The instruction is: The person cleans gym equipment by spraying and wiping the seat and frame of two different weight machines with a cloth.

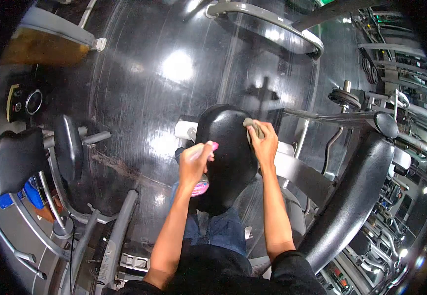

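A black padded gym seat (225, 147) lies right in front of me, its glossy top catching the light. My left hand (194, 162) is wrapped round a spray bottle (200, 188) with a pink nozzle and a pink label low on its body; the bottle overlaps the seat's left edge. In my right hand (265, 142) a greyish-brown cloth (253, 127) is bunched between thumb and fingers, at the upper right edge of the seat. Much of the bottle is hidden behind my left hand.
To my right runs a long black backrest (353, 196) on a grey frame. A machine with black pads (16, 160) stands at left, near a round-dialled box (25, 103). Weight plates (344, 98) sit on a post at right. A curved grey frame (267, 19) rests on the dark floor ahead.
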`<state>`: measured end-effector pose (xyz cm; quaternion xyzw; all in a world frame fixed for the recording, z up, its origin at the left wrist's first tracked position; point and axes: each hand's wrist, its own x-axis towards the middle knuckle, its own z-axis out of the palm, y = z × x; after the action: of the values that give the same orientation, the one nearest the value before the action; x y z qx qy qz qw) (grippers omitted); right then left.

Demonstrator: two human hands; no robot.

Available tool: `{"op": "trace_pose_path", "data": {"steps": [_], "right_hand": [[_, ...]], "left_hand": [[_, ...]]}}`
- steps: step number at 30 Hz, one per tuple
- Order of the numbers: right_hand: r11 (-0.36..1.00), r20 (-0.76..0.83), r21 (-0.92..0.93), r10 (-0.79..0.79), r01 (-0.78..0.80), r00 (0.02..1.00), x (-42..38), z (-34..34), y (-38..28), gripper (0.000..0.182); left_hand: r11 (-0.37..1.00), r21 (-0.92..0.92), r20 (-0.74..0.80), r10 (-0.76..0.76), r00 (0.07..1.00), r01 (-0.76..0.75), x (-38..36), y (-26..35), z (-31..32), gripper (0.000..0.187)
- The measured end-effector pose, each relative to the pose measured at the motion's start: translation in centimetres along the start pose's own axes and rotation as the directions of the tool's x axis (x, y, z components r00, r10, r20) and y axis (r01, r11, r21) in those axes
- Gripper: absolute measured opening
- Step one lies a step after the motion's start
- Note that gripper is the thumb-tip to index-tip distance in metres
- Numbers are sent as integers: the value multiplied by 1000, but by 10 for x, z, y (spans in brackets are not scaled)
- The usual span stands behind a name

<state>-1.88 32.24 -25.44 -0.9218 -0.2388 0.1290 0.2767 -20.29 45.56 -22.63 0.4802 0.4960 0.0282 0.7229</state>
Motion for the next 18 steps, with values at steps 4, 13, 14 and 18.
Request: {"op": "trace_pose_path", "data": {"steps": [4, 13, 14, 18], "right_hand": [[998, -59, 5, 65, -65, 996, 27, 17, -32, 30], [952, 159, -69, -285, 299, 945, -16, 9, -50, 23], [955, 145, -74, -275, 287, 951, -15, 5, -45, 22], [983, 4, -79, -167, 167, 986, 1, 11, -29, 21]], "left_hand": [[937, 348, -277, 129, 952, -26, -7, -9, -8, 32], [835, 475, -548, 528, 648, -279, 8, -82, 23, 19], [831, 489, -586, 538, 606, -264, 8, -86, 27, 21], [720, 650, -535, 661, 526, -244, 11, -103, 39, 26]]}}
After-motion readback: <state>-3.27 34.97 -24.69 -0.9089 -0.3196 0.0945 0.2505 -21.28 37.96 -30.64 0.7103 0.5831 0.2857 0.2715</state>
